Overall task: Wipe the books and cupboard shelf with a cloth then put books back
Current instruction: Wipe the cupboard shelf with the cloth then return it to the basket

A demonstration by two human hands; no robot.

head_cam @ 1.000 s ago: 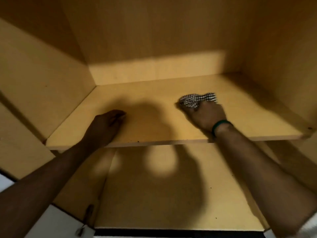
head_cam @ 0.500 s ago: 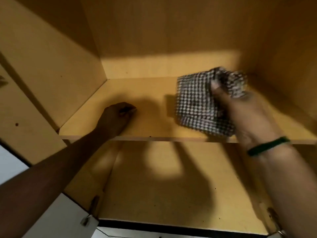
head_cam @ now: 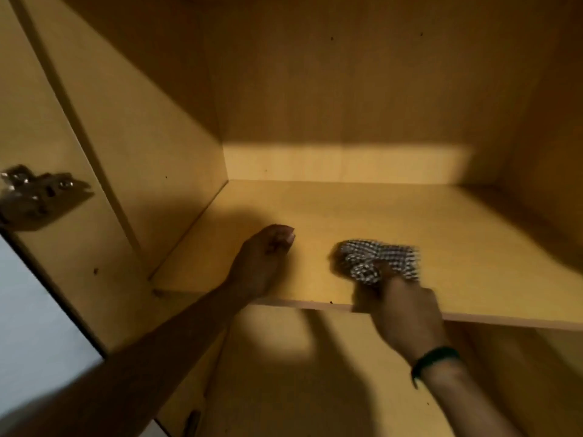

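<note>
The right hand (head_cam: 407, 313) has brought the checked cloth (head_cam: 377, 261) back down onto the shelf (head_cam: 473, 247), gripping it. The left hand (head_cam: 265, 260) rests nearby on the shelf, fingers curled, holding nothing.

Cloth (head_cam: 378, 260): fine black-and-white check throughout.
Cupboard shelf (head_cam: 489, 241): plain yellow-tan, with a paler front edge and a few dark specks.
Back panel (head_cam: 347, 89): the same tan, brown in shadow, crossed at its foot by a brighter yellow band.
Side panel (head_cam: 151, 137): yellow-tan, plain.
Hinge (head_cam: 31, 193): silver-grey metal.
Wristband (head_cam: 437, 357): dark green, unpatterned.
Surface at the far left (head_cam: 31, 326): pale grey-white.
</note>
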